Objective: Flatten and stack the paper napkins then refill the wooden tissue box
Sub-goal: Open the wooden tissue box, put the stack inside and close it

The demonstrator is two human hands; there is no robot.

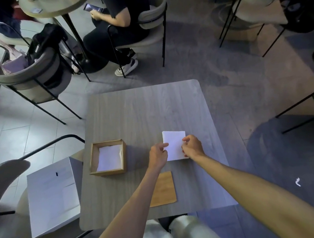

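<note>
A white stack of paper napkins [174, 143] lies on the grey wooden table [143, 108], right of centre. My left hand [158, 154] pinches its left edge and my right hand [193, 146] pinches its right edge. To the left stands the open wooden tissue box [92, 159], with white napkins [110, 158] lying inside it. The box's flat wooden lid [165, 189] rests on the table near the front edge, partly under my left forearm.
A white cardboard box [52, 198] sits on the chair at my left, touching the table's edge. Chairs ring the table; a seated person with a phone [92, 8] is at another table behind. A paper scrap [298, 182] lies on the floor at right.
</note>
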